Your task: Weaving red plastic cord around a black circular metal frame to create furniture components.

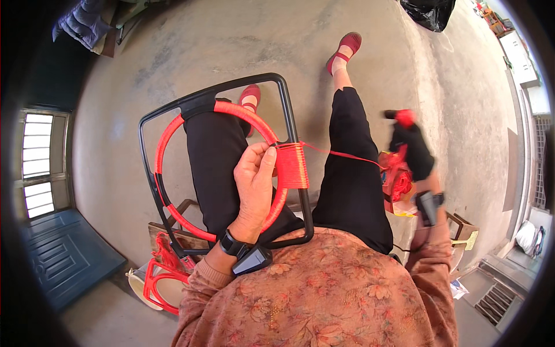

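Red cord (293,168) bands a black frame (284,98) beside the left hand (255,176); black glove (417,155) covers the right hand (411,144). Below the left hand, a rust-brown floral top (318,283).

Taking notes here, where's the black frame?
The black frame is left of centre in the head view, over the left leg, left hand at its red-wrapped side.

Watching from afar, I am counting hands: two, left hand (254,179) and right hand (411,141). Am logging one black frame (284,107), one red-wrapped ring (169,139), one red strand (347,155). Am tallying two red shoes (351,41), two black trouser legs (350,179), two box-shaped wrist devices (252,260), one per arm. Also noting one black plastic bag (430,13), one red bag (399,184), one blue door panel (72,251).
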### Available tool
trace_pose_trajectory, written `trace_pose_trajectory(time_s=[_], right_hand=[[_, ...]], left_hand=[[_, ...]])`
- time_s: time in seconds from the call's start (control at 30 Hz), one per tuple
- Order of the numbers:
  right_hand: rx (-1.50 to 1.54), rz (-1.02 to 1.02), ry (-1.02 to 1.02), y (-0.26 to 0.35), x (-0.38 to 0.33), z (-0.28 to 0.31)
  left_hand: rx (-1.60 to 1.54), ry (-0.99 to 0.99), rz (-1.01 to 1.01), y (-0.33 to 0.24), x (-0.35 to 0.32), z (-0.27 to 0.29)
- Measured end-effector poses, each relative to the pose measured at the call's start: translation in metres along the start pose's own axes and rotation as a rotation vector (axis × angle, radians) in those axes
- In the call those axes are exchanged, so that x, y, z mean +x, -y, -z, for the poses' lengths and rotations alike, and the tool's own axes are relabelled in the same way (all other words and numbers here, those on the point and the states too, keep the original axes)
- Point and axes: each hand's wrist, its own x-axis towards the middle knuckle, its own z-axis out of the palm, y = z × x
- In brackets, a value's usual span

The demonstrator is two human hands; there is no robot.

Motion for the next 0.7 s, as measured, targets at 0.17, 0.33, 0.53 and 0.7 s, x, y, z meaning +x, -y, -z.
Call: trace_pose_trajectory(time_s=[0.17, 0.33, 0.53, 0.7], right_hand=[[-0.022, -0.239, 0.348, 0.007, 0.016, -0.143], [0.048, -0.178, 0.309, 0.006, 0.023, -0.155], [0.783, -0.066, -0.021, -0.004, 0.027, -0.159], [0.605, -0.128, 0.206, -0.013, 0.035, -0.159]], left_hand=[[-0.091, 0.012, 0.028, 0.001, 0.001, -0.001], [-0.207, 0.049, 0.093, 0.001, 0.003, 0.002], [-0.359, 0.189, 0.272, -0.011, 0.0, -0.003], [-0.475, 0.278, 0.338, -0.013, -0.003, -0.004]])
